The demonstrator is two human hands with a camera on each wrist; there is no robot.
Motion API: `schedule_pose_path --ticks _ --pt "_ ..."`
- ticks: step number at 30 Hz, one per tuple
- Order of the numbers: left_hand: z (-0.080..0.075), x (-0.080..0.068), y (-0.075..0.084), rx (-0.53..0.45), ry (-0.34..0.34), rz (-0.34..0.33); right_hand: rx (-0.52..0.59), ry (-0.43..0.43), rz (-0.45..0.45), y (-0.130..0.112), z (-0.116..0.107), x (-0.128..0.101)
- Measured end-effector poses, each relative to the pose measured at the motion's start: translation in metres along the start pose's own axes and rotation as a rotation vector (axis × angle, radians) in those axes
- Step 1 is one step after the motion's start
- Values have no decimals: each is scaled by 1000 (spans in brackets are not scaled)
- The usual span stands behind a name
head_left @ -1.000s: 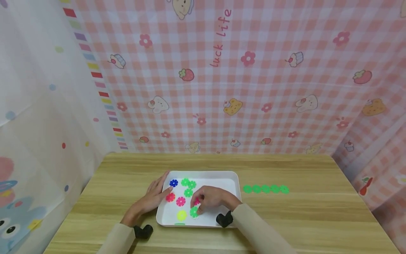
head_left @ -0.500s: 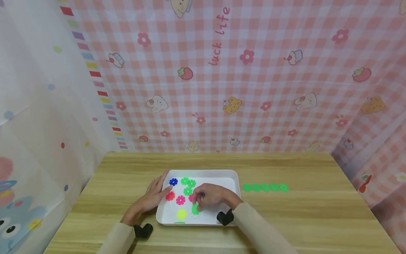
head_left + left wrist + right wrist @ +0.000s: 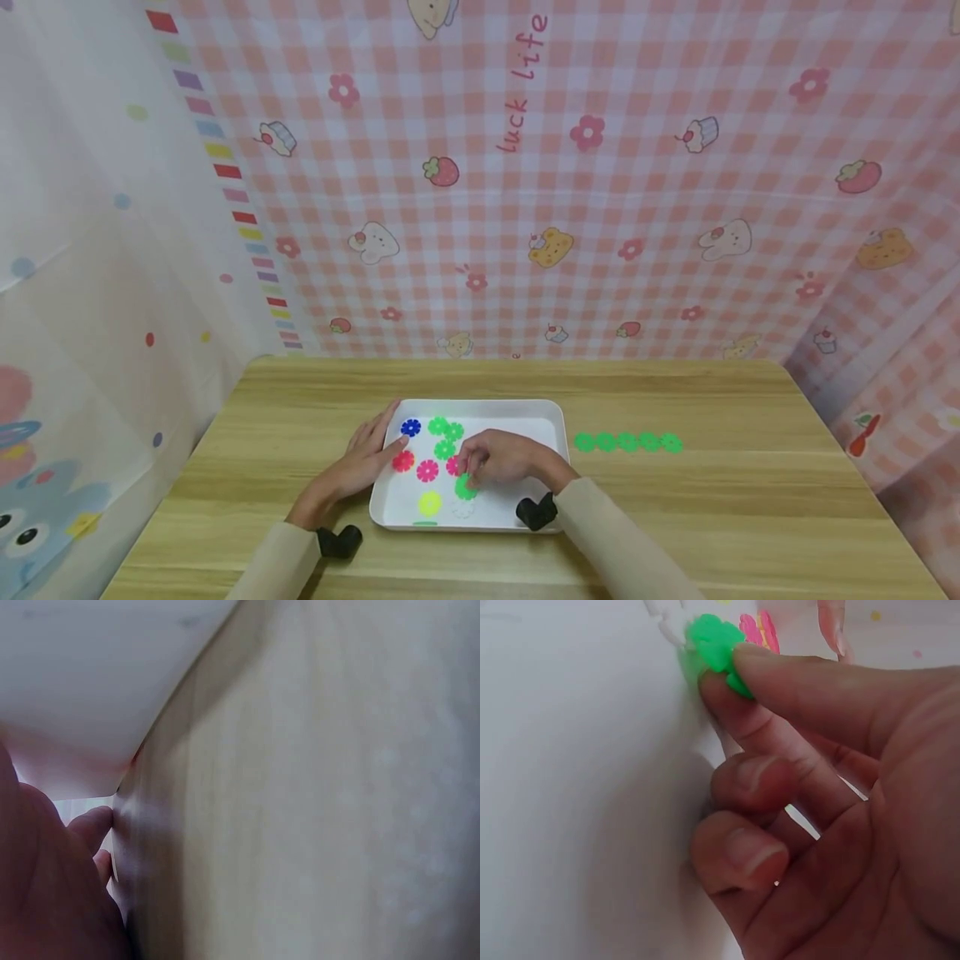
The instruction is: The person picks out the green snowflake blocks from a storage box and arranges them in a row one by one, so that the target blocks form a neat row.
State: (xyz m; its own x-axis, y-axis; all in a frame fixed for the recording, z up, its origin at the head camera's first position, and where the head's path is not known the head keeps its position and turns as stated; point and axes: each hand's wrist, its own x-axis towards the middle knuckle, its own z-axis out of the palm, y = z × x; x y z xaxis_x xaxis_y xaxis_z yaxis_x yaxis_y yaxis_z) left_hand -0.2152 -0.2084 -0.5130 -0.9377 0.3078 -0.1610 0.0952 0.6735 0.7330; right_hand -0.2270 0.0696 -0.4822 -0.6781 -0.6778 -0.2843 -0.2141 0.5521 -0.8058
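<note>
Green plastic, thin and toothed like a little gear: the green disc [image 3: 718, 646] sits pinched between the thumb and forefinger of my right hand [image 3: 501, 459], just above the floor of the white tray [image 3: 551, 417], near its front edge; my other fingers [image 3: 751, 777] are curled in under it. I judge it feather-light and stiff, a bit slick on its flat faces, so the notched rim is the place to take it, as I have it now; squeezed by the faces it might well skid away. My left hand [image 3: 365, 461] lies flat with straight fingers against the tray's left wall, gripping nothing. More discs lie in the tray, green, pink, blue and yellow; a row of green ones [image 3: 628, 442] lies on the tabletop [image 3: 712, 508] well to the right. The checked cloth behind reads "luck life" [image 3: 523, 87]; the disc itself shows no writing I can make out.
</note>
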Motion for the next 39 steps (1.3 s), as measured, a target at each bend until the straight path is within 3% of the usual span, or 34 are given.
schedule_pose_path --ticks 15,25,39 --pt "0 0 1 -3 1 5 7 116 -62 1 -26 -21" --pt "1 0 1 -3 2 3 39 243 -102 -2 -50 -54" --pt "0 -1 2 6 2 -4 169 530 -47 35 -83 -112"
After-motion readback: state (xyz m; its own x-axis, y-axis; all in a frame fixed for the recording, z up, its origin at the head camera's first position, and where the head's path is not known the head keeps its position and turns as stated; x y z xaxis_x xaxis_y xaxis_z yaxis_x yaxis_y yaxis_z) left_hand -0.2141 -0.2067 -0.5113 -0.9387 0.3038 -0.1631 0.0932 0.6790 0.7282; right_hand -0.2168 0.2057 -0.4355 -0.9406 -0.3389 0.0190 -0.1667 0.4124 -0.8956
